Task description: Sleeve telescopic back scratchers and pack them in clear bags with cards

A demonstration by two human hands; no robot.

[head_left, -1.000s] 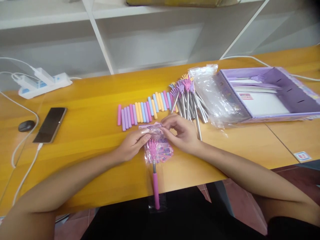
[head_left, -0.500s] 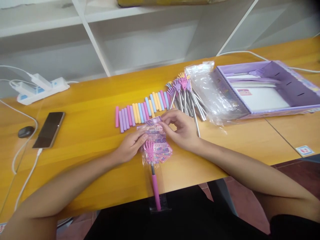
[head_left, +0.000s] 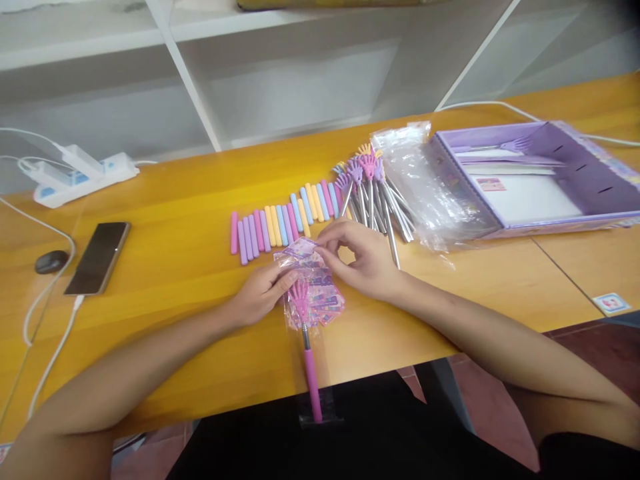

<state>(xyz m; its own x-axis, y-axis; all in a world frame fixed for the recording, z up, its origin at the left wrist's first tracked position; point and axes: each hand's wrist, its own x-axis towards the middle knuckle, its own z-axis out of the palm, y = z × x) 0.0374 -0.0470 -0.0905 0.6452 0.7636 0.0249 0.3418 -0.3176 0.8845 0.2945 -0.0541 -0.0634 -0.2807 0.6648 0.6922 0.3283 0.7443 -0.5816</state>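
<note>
My left hand (head_left: 263, 292) pinches the upper left edge of a clear plastic bag (head_left: 325, 373). Inside the bag lies a pink hand-shaped back scratcher (head_left: 313, 380) with a metal neck and a pink handle, which reaches over the table's front edge. Several printed cards (head_left: 327, 300) lie beneath the bag. At the bag's mouth, my right hand (head_left: 357, 259) pinches a small printed card (head_left: 303, 247) between thumb and forefinger. Behind the hands, several pastel handles (head_left: 273, 227) form a row beside a pile of metal rods with hand-shaped heads (head_left: 370, 187).
Clear plastic bags (head_left: 415, 180) lie right of the pile, against a purple box (head_left: 540, 223) holding a scratcher and cards. At the left are a phone (head_left: 97, 259), a mouse (head_left: 51, 262) and a power strip (head_left: 87, 180) with white cables.
My right hand has shifted slightly left, and the small card has moved down and left to lie over the bag's mouth. My left hand keeps its grip on the bag.
</note>
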